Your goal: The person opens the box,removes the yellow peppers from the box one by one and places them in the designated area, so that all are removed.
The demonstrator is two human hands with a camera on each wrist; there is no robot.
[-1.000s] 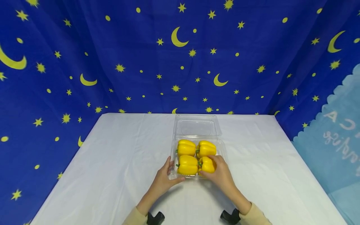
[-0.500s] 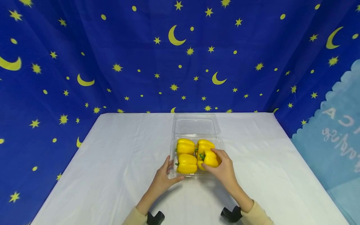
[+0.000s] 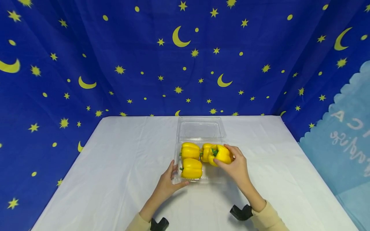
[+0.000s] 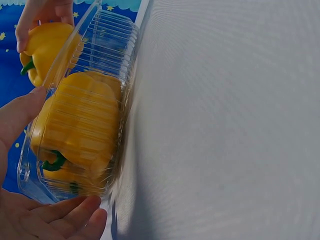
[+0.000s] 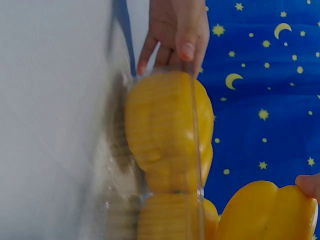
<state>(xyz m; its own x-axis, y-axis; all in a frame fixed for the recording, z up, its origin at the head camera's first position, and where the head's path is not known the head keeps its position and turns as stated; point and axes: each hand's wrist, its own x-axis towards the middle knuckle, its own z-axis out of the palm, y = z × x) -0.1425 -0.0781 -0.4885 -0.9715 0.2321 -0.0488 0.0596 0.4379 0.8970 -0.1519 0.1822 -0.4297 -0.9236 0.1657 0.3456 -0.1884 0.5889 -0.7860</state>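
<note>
My right hand (image 3: pixel 238 165) holds a yellow bell pepper (image 3: pixel 222 155) with a green stem, thumb at the front and fingers behind. This pepper is raised over the right side of a clear plastic clamshell container (image 3: pixel 212 175). Two more bell peppers, a rear one (image 3: pixel 189 150) and a front one (image 3: pixel 192 169), lie in the container's left half. Another pepper (image 3: pixel 205 151) at the back right is partly hidden behind the held one. At the container's front left corner rests my left hand (image 3: pixel 167 181); its thumb touches the front rim, its outstretched fingers the left end.
The container's clear lid (image 3: pixel 199 128) lies folded back toward the table's far edge. A white cloth (image 3: pixel 136 166) covers the table. Blue star-and-moon fabric (image 3: pixel 144 57) hangs behind and at the sides. Black wrist mounts, such as the right one (image 3: pixel 241 212), sit under the forearms.
My right hand has lifted the front right bell pepper up out of its place and moved it right and away from me. The left hand keeps its place on the container.
</note>
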